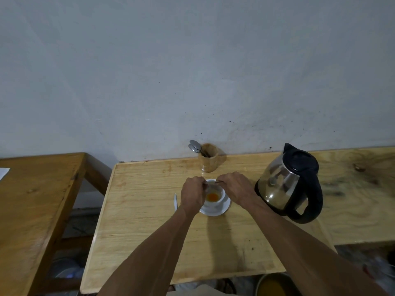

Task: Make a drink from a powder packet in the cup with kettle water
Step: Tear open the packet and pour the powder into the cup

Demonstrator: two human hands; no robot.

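A white cup [221, 194] stands on a white saucer [215, 210] in the middle of the light wooden table [149, 231]. Orange powder [212, 196] lies in the cup's bottom. My left hand [192, 194] and my right hand [235, 186] hold a small powder packet [210, 183] between them right over the cup. Each hand pinches one end of it. The packet is thin and mostly hidden by my fingers. The steel kettle [286, 182] with a black lid and handle stands just right of the cup.
A wooden holder [208, 158] with spoons [195, 145] stands at the wall behind the cup. A thin white strip [175, 201] lies left of the saucer. A darker wooden table [32, 199] is at the left. A bucket [271, 285] sits on the floor below.
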